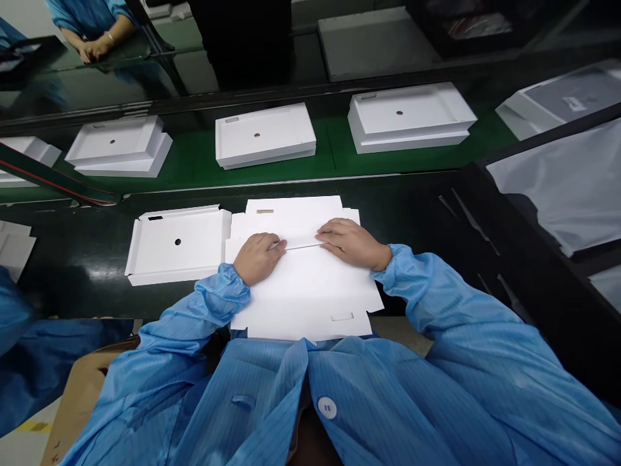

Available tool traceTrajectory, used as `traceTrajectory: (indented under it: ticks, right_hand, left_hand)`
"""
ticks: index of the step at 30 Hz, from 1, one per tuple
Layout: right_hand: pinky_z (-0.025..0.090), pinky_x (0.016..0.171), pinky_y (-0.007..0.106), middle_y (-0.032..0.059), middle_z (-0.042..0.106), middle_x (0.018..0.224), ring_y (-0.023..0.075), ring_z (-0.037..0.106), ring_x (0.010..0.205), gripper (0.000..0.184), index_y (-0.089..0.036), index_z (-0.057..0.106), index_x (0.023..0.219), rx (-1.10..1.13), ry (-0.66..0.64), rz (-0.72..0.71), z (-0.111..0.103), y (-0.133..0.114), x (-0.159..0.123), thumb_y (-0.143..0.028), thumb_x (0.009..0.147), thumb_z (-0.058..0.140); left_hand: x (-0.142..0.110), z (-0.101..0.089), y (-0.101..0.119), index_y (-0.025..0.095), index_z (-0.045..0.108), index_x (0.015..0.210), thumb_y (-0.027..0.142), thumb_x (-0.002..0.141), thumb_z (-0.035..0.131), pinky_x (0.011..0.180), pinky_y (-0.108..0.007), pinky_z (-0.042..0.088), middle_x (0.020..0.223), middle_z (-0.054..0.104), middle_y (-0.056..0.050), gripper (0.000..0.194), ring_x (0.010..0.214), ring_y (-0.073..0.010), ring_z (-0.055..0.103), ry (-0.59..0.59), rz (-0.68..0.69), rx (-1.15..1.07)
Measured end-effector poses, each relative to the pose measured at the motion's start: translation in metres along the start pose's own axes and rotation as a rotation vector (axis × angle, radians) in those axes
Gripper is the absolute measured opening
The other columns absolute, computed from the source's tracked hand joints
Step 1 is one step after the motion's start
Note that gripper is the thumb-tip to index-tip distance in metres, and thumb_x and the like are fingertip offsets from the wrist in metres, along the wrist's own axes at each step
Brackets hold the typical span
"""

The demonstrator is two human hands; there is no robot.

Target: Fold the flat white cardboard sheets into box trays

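Observation:
A flat white cardboard blank (310,291) with notched edges and small slots lies on the dark table in front of me, its near edge against my blue gown. A thin raised line crosses it between my two hands. My left hand (261,257) pinches at the left part of that line, thumb and fingers together. At the right part, my right hand (353,244) has its fingers bent and its thumb pressed near the line. To the left stands a folded white cardboard tray (165,259) with a round hole, touching the blank or very near it.
Beyond the table, a green conveyor belt (194,158) carries several stacked white trays (265,134). Flat white pieces (12,249) lie at the far left. At right is a black rack (533,259) with whitish sheets. Another person's clasped hands (97,47) show at top left.

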State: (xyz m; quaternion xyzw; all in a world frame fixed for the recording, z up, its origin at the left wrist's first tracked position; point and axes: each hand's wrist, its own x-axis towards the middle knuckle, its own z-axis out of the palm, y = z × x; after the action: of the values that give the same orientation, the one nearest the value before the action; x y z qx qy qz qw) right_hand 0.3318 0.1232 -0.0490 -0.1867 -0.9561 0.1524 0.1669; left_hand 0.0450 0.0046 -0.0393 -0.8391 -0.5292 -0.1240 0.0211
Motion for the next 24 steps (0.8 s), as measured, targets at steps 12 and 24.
traceTrajectory:
  ticks: [12,24]
  right_hand:
    - [0.048,0.092,0.042,0.0131,0.075,0.109,0.0245,0.063,0.099,0.031,-0.015,0.076,0.113,-0.039,0.029,-0.011,0.0,0.003,0.0,-0.032,0.103,0.052]
    - [0.046,0.094,0.045,0.0115,0.071,0.126,0.0293,0.059,0.112,0.033,-0.017,0.071,0.122,-0.301,0.004,-0.069,-0.017,0.009,-0.011,-0.036,0.103,0.053]
  left_hand:
    - [-0.001,0.004,-0.004,0.019,0.07,0.119,0.033,0.104,0.047,0.087,-0.039,0.048,0.108,0.07,-0.011,0.031,0.098,-0.0223,0.063,0.076,0.028,-0.013]
    - [-0.002,0.008,-0.006,0.018,0.072,0.114,0.03,0.103,0.05,0.083,-0.039,0.048,0.104,0.07,-0.011,0.028,0.093,-0.0222,0.064,0.167,0.047,-0.012]
